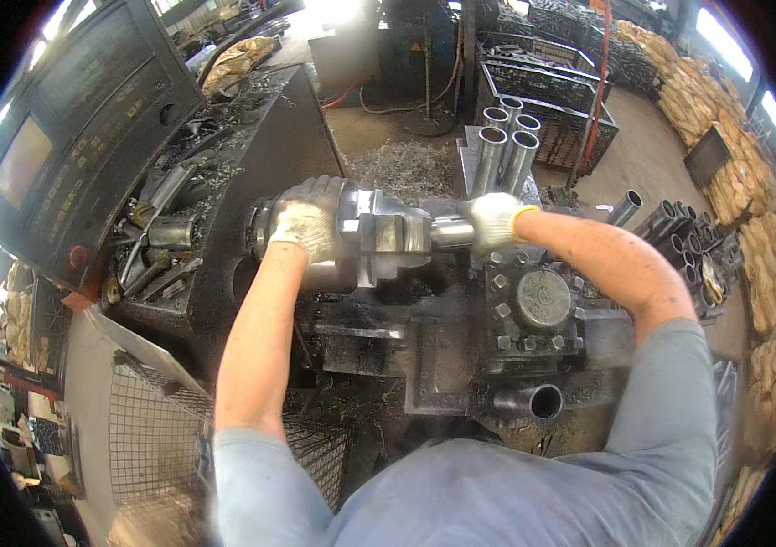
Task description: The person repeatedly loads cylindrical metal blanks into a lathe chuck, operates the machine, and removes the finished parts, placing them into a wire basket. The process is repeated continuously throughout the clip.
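A lathe chuck (382, 233) with stepped jaws faces right at the middle of the view. My left hand (308, 219), in a pale glove with dark fingers, curls over the chuck's upper left side. Between the jaws sits a shiny metal tube (451, 232), lying level. My right hand (496, 220), gloved in white with a yellow cuff, is closed around the tube's right end and hides it. Just below that hand stands the bolted tool post (541, 301) with its round cap.
Several upright tubes (504, 150) stand behind my right hand, and more tubes (680, 232) lie at the right. Tools and chips cover the headstock top (174, 219). A short dark pipe (530, 401) lies near me. Wire mesh (155, 438) is lower left, a metal crate (548, 114) farther back.
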